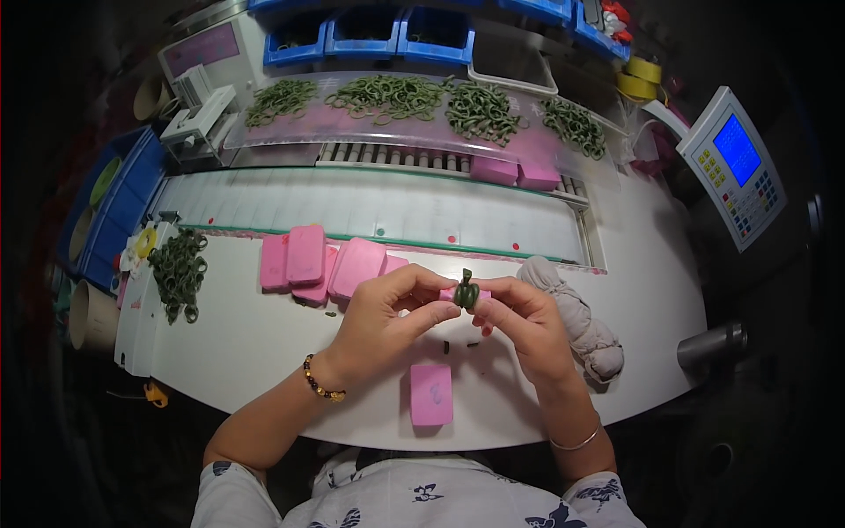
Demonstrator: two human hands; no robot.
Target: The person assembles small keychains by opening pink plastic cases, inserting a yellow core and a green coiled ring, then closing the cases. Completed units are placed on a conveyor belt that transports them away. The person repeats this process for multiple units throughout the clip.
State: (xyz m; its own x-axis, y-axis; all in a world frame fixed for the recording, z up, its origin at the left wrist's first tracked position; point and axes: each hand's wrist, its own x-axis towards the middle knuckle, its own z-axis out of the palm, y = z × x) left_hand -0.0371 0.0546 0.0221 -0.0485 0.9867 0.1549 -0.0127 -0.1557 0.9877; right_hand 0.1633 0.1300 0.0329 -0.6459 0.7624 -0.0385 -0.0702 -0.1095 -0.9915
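Note:
Above the middle of the white table, my left hand (392, 315) and my right hand (526, 327) meet fingertip to fingertip. Between them they pinch a small cluster of dark green rings (466, 294) with a short stem pointing up. Bits of pink material show on both sides of the cluster, partly covered by my fingers, so its shape is unclear. Below the hands, close to the table's near edge, a pink block (431, 396) lies flat with a mark on its top. Small dark scraps (446, 347) lie between my hands and that block.
Pink blocks (357, 267) are stacked beyond my left hand. Bundled pale cloth (576, 317) lies beside my right hand. Green rings (180, 268) are heaped at left; more piles (387, 97) sit on a clear shelf. A control panel (736, 167) stands at right.

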